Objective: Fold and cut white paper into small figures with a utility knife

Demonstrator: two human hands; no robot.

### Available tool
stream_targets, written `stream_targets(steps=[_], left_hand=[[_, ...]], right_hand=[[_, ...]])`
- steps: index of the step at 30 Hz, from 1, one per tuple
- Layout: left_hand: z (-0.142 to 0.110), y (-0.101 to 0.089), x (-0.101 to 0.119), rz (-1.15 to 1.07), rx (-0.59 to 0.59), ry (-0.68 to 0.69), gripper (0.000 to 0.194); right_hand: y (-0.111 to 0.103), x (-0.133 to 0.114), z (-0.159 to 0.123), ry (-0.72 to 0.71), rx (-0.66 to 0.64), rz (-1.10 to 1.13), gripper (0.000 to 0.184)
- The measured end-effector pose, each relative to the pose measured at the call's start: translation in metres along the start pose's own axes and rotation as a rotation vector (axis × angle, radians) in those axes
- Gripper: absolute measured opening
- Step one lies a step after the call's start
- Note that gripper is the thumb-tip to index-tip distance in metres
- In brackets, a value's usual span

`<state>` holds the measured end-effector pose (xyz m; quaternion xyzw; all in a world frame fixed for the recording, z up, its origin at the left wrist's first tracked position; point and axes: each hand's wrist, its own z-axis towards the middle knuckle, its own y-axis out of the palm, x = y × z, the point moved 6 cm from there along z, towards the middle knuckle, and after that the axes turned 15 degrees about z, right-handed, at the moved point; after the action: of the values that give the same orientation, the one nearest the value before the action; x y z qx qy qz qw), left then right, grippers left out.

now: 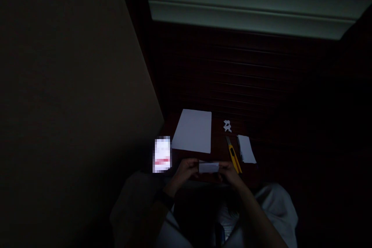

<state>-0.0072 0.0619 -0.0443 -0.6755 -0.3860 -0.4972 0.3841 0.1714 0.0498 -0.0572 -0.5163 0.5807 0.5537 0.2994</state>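
A small folded piece of white paper (208,167) is held up level over the near edge of a dark table. My left hand (188,168) pinches its left end, and my right hand (229,171) pinches its right end. Just right of my right hand lies a yellow utility knife (233,155), its blade pointing away from me. Beyond my hands a large sheet of white paper (193,131) lies flat. Dim light hides the exact placing of my fingers.
Small white paper scraps (227,126) lie at the back of the table. A stack of white paper pieces (246,149) sits at the right edge. At the left glows a pixelated bright screen (162,154). A wall (87,66) rises on the left, and a slatted shutter (247,4) stands behind.
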Motion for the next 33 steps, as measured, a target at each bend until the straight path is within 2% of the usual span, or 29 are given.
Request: stream_targets(steps=[4,10,16,20,23,27,30,33], left_hand=[[-0.001,-0.002,0.002,-0.029,0.048,-0.074,0.038],[0.000,-0.003,0.009,-0.138,0.041,-0.143,0.042],[0.002,-0.004,0.013,0.012,0.107,-0.045,0.038],[0.000,-0.006,0.012,0.001,0.132,-0.055,0.046],[-0.003,-0.008,0.016,-0.006,0.126,-0.016,0.046],[-0.006,-0.008,0.021,0.045,0.122,0.026,0.043],[-0.006,-0.002,0.020,0.093,0.063,0.035,0.039],[-0.004,0.006,0.014,0.160,-0.001,-0.001,0.038]], right_hand=[[-0.006,0.006,0.000,0.025,0.077,-0.026,0.037],[-0.002,0.004,-0.001,-0.012,0.159,-0.096,0.035],[0.003,0.004,-0.003,-0.003,0.116,-0.098,0.034],[0.011,-0.007,-0.007,-0.001,0.000,-0.041,0.042],[0.016,-0.014,-0.009,-0.019,-0.038,-0.046,0.048],[0.016,-0.011,-0.006,-0.036,0.022,-0.118,0.046],[0.016,-0.010,-0.002,-0.109,0.052,-0.150,0.041],[0.016,-0.006,-0.001,-0.103,0.053,-0.158,0.039]])
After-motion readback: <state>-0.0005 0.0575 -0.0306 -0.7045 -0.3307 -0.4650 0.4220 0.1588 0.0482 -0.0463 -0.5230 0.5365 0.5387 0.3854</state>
